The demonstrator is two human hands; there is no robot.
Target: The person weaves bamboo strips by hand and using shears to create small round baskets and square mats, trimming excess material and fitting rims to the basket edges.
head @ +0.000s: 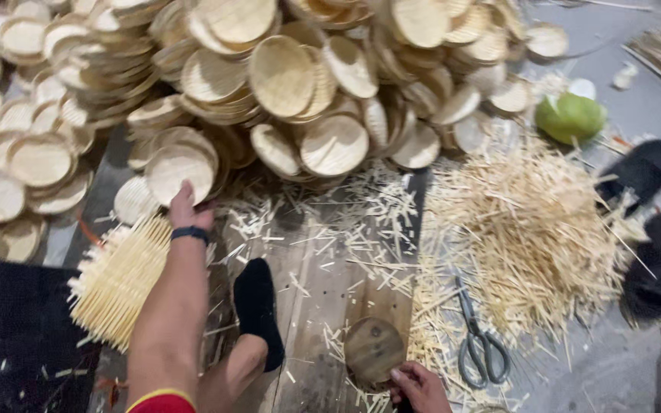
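Covering wooden floorboards [323, 291], bamboo trimmings [529, 229], heaped woven trays [284, 69], scissors [477, 336]

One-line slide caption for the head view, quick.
Left hand reaches a round woven tray; right hand touches a wooden disc beside scissors.

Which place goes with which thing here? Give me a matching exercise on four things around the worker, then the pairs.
Things:
1. grey metal scissors
2. round dark wooden disc
3. round woven bamboo tray
4. green rounded object

Places:
A. under the left hand, at the edge of the tray heap
B. far right, beyond the heap of pale bamboo offcuts
C. on the plank floor, touched by the right hand
D. lying at the near edge of the offcut heap

Pairs: 1-D, 2-C, 3-A, 4-B
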